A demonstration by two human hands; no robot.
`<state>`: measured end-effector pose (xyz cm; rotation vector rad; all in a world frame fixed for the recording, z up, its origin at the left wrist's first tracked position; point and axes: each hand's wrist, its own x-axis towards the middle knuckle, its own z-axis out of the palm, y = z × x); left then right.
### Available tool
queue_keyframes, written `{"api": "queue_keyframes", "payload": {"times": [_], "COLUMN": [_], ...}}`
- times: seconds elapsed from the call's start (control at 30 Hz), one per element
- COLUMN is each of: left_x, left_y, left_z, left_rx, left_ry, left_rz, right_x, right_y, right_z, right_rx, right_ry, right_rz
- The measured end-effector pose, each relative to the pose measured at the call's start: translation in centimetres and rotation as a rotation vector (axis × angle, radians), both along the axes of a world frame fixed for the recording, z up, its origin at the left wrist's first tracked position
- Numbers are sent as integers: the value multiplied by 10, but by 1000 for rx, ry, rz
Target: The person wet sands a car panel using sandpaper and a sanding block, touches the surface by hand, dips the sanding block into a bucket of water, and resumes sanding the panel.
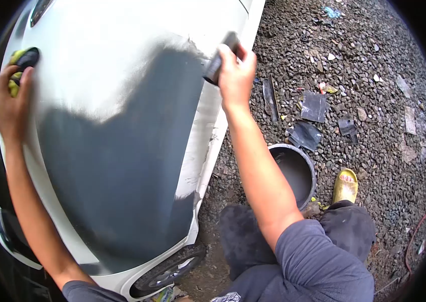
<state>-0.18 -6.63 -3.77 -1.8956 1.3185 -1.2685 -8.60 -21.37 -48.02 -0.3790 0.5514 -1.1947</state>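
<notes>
A white car door (97, 55) with a large dark grey patch (122, 176) fills the left half of the view. My right hand (237, 75) is closed round a dark grey sanding block (214, 69), at the panel's right edge beside the top of the grey patch. Over on the far left, my left hand (14, 103) grips a crumpled yellow-and-black cloth (17, 59) at the panel's left border. The cloth is slightly blurred, and part of it lies behind my fingers. Whether the block touches the panel I cannot tell.
A round bucket (311, 163) of greyish liquid stands on the gravel (384, 151), partly behind my right arm. Dark plastic scraps (313, 106) lie near it. A car wheel (167, 272) sits low in view. A red hose (417, 231) runs at the right, past my yellow slipper (345, 190).
</notes>
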Motion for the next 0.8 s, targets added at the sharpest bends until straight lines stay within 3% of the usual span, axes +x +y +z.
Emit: {"api": "queue_keyframes", "payload": {"times": [0.07, 0.2, 0.53, 0.8], "left_x": [-28, -38, -8, -54], "left_y": [-8, -21, -91, 49], "left_z": [-65, -178, -313, -389], "left_rx": [229, 308, 505, 500], "left_ry": [-18, -214, 166, 498], "left_rz": [-166, -45, -182, -183], "right_x": [-3, -14, -48, -45], "right_y": [12, 22, 5, 18], "right_z": [-42, -72, -48, -115], "right_rx": [100, 144, 117, 108], "right_ry": [84, 90, 32, 191], "right_rz": [-30, 13, -78, -24]}}
